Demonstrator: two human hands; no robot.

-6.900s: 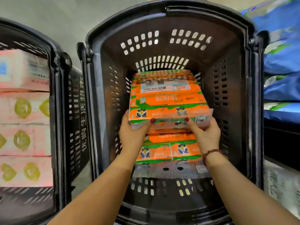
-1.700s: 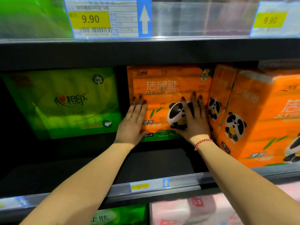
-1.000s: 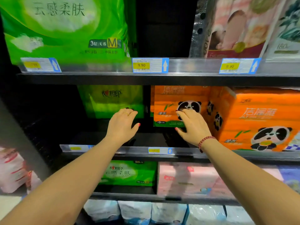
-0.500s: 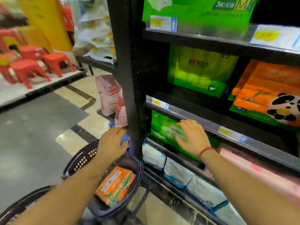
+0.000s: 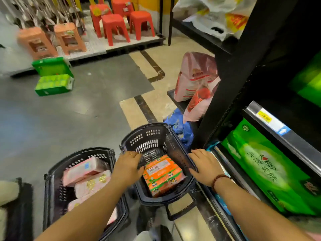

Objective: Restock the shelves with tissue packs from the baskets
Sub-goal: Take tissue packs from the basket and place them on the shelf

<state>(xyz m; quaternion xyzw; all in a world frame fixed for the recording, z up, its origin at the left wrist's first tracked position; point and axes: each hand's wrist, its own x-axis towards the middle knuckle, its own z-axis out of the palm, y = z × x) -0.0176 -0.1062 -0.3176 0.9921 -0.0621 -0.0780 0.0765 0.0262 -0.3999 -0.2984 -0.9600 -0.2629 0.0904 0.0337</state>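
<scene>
Left hand (image 5: 128, 166) and right hand (image 5: 205, 165) hover open and empty over the near basket (image 5: 156, 136). The orange tissue pack (image 5: 163, 174) lies flat inside, between them. It is probably light, squashy and slick-wrapped; best gripped at both short ends. Pink packs (image 5: 83, 178) fill the basket at 9 o'clock (image 5: 52, 188); the shelf (image 5: 278, 126) sits at 2 o'clock.

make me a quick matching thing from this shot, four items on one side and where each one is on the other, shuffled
Things:
1. orange panda tissue pack
2. pink tissue packs
3. green tissue bag
4. red stools

Places:
A. on the raised platform across the aisle
B. in the left basket
C. on the low shelf at right
D. in the right basket, between the two hands

Pairs: 1-D, 2-B, 3-C, 4-A
</scene>
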